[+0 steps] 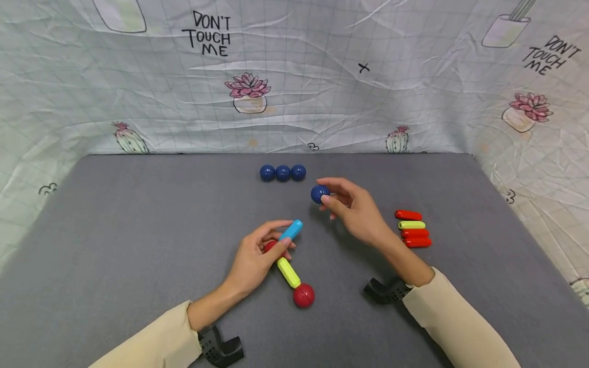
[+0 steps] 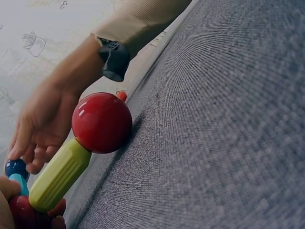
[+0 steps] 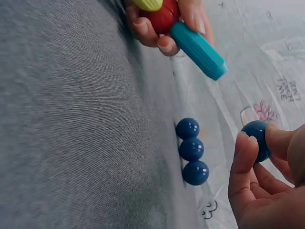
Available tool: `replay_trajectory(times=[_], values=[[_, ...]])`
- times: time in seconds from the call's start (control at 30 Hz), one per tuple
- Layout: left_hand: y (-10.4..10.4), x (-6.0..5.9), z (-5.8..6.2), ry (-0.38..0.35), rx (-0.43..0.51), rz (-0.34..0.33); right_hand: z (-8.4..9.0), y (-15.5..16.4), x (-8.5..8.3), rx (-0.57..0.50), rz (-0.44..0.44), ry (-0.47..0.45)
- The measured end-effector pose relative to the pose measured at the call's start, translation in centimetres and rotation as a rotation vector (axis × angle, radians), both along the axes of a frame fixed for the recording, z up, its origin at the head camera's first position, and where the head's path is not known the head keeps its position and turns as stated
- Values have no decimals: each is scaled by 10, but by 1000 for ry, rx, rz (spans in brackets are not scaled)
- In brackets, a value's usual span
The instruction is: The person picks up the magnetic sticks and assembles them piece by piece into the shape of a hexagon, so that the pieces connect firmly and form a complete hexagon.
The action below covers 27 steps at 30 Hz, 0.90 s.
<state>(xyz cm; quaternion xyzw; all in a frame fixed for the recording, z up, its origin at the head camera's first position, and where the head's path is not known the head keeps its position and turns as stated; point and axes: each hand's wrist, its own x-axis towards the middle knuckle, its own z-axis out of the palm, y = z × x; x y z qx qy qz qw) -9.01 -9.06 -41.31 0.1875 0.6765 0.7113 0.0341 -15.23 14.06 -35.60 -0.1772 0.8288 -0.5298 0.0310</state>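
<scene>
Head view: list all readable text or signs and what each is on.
"DON'T TOUCH ME": backdrop cloth, upper left print.
"DON'T TOUCH ME": same cloth, upper right print, tilted.
Small "x" mark: cloth, centre right.
Right wrist view: lettering on the cloth, sideways, too blurred to read.
Toy rods and balls: no text.

— Where do the three dark blue glossy balls (image 1: 282, 173) lie?

— In one row at the far edge of the grey felt mat (image 1: 138, 245), touching each other.

— And the stack of short ribbed plastic rods (image 1: 412, 229)?

— At the right side, side by side. The chain of rods and red balls (image 1: 290, 266) lies in the middle, nearer to the person.
</scene>
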Motion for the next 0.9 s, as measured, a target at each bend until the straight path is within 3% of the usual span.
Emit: replay_trajectory(times=[0.47,0.9], values=[[0,0,0,1,14,-22,-6,6,26,-6,78,-36],[1,-2,-2,17,32,-27,-10,2,31,-66,135,-16]])
